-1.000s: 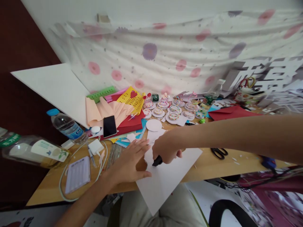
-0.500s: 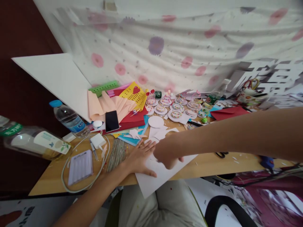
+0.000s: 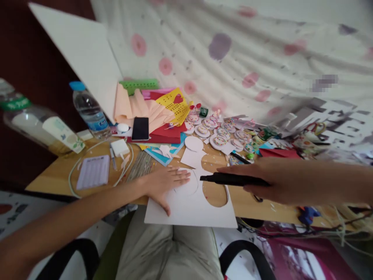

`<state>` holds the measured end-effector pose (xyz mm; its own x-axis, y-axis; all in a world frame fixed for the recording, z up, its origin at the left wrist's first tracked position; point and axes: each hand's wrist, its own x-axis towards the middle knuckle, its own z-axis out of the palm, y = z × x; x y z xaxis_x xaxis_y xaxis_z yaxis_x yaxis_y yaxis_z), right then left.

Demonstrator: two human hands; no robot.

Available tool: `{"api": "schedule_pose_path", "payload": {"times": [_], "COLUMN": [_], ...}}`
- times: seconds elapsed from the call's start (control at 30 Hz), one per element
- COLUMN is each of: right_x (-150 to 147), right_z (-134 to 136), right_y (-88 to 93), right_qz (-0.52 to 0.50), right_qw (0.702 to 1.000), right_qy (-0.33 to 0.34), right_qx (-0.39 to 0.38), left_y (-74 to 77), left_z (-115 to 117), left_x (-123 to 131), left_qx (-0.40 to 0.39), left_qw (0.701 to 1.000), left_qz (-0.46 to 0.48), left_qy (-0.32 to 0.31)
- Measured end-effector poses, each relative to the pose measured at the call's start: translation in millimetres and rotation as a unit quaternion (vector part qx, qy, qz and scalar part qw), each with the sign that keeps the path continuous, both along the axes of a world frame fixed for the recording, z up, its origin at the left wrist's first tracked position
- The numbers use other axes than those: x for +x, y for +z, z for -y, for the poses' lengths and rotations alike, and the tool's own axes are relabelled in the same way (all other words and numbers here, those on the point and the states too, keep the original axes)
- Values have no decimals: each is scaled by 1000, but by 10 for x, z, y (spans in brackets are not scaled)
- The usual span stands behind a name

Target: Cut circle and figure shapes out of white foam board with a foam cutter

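A white sheet [image 3: 186, 212] lies at the desk's front edge, with round holes cut along its right part and a curved line marked near its middle. My left hand [image 3: 164, 184] rests flat on the sheet, fingers spread, just left of that line. My right hand [image 3: 262, 179] is closed around a black cutter [image 3: 233, 179], its tip pointing left over the sheet, above the cut-out hole. Behind the sheet, a white paper disc [image 3: 194, 144] lies among paper offcuts.
Several decorated round pieces [image 3: 219, 140] stand at the back. To the left are a phone [image 3: 140, 128], a water bottle [image 3: 92, 112], a larger bottle [image 3: 46, 126], a charger [image 3: 119, 147] with a looped cable, and a lilac case [image 3: 93, 172].
My right hand has moved right, away from my left hand, and the black cutter now shows. The sheet has turned, with its holes now visible. The camera view has tilted.
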<state>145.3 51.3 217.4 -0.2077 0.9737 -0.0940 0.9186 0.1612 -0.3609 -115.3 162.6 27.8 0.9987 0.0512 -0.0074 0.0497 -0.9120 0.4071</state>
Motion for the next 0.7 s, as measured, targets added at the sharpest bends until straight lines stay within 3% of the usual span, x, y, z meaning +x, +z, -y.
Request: {"api": "schedule_pose_path", "payload": {"times": [0.03, 0.07, 0.17, 0.27, 0.37, 0.5, 0.7], "right_x": [106, 197, 351, 349, 290, 201, -30], "right_z": [41, 73, 118, 124, 144, 234, 415], "right_y": [-101, -205, -539, -880, -1127, -1251, -1288], "right_qz": [3, -6, -46, -77, -85, -81, -24], "right_qw": [994, 989, 986, 985, 987, 987, 982], "right_qy": [68, 87, 59, 27, 37, 67, 82], "right_qx": [-84, -121, -149, -152, -128, -118, -168], "left_y": [-11, -37, -155, -211, -172, -176, -382], "left_z": [106, 226, 571, 719, 658, 550, 537], "left_x": [-75, -156, -358, -428, -392, -337, -365], "left_qx": [7, 13, 19, 2, -33, -102, -213], "left_qw": [1000, 998, 988, 989, 994, 991, 969], "left_qz": [11, 23, 46, 44, 17, 8, 53], "left_qy": [26, 58, 146, 144, 106, 87, 114]}}
